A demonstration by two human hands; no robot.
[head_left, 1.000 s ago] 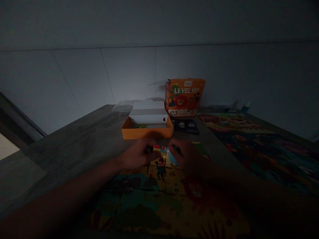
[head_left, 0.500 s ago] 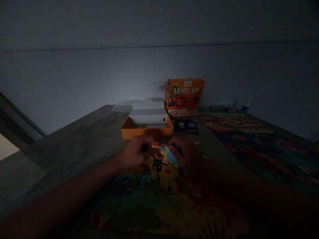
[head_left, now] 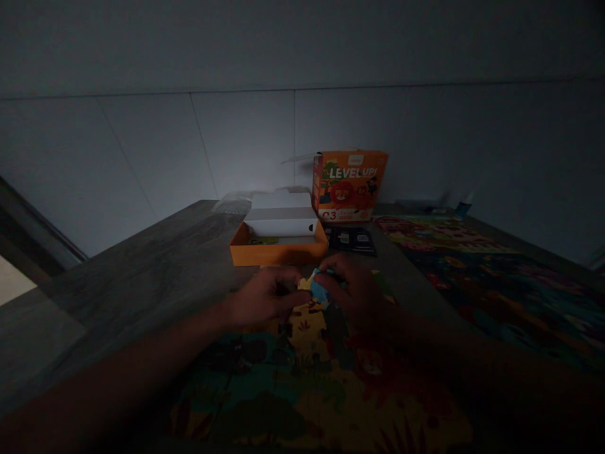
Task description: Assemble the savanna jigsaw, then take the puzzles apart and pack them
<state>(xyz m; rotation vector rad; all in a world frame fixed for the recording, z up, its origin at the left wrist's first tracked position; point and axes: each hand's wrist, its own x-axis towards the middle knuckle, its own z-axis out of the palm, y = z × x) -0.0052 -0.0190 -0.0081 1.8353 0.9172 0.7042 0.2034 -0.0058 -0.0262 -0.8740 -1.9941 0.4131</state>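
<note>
A jigsaw puzzle [head_left: 302, 391] with animal pictures lies on the table in front of me, its near part dark. Above its far edge, my right hand [head_left: 357, 293] pinches a blue and yellow puzzle piece [head_left: 320, 291] between thumb and fingers. My left hand [head_left: 265, 296] is closed at the piece's left, yellow side, thumb and fingertips against it. Whether this is one piece or two joined ones I cannot tell. Grey table shows through a gap in the puzzle just below my right hand.
Beyond my hands stands an orange box [head_left: 278, 253] with its white lid raised. Behind it is an upright orange "LEVEL UP!" box [head_left: 352, 186]. A dark leaflet [head_left: 352, 239] lies between them and me. Another large puzzle [head_left: 491, 284] covers the table's right side.
The blue piece has shifted left and tilted up between my hands, and a grey gap has opened in the puzzle below my right hand. My left hand has moved slightly right.
</note>
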